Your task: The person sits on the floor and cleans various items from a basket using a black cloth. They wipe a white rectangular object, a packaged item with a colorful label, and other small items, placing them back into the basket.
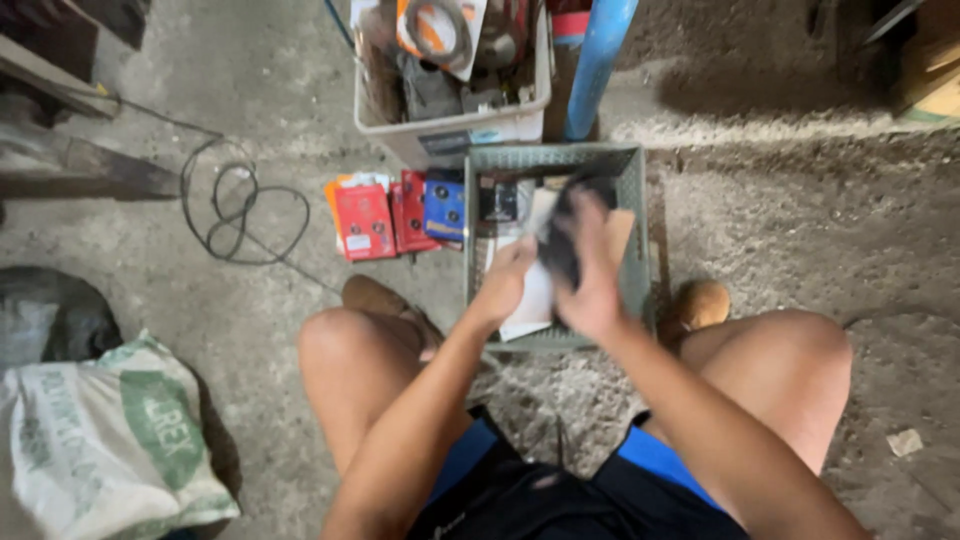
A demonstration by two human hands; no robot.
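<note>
Dark pad [562, 240]: blurred, held over grey crate [632, 215], long axis running roughly from near edge toward far edge of crate, top end tilted slightly left. Exact kind not discernible.

Right hand [592, 270]: laid across pad, fingers spread flat and pointing away from body, pressing on it rather than curled shut; grip underneath hidden.

Left hand [508, 280]: just beside pad on its left, fingers bent loosely at pad's lower edge; whether actually gripping cannot be told.

Beneath hands, inside crate: white sheet [530, 300], tan card [620, 232] to the right, small dark items at far end.

Left of crate, touching or nearly so: row of red packs [365, 220] and one blue pack [444, 208] on concrete floor. Behind crate: white bin [452, 128] full of tools, blue pipe [598, 60] upright beside it. Further left: coiled black cable [235, 210]. Near left corner: white-and-green sack [110, 440].

Bare knees either side of crate, tan shoes [700, 303] on floor.
</note>
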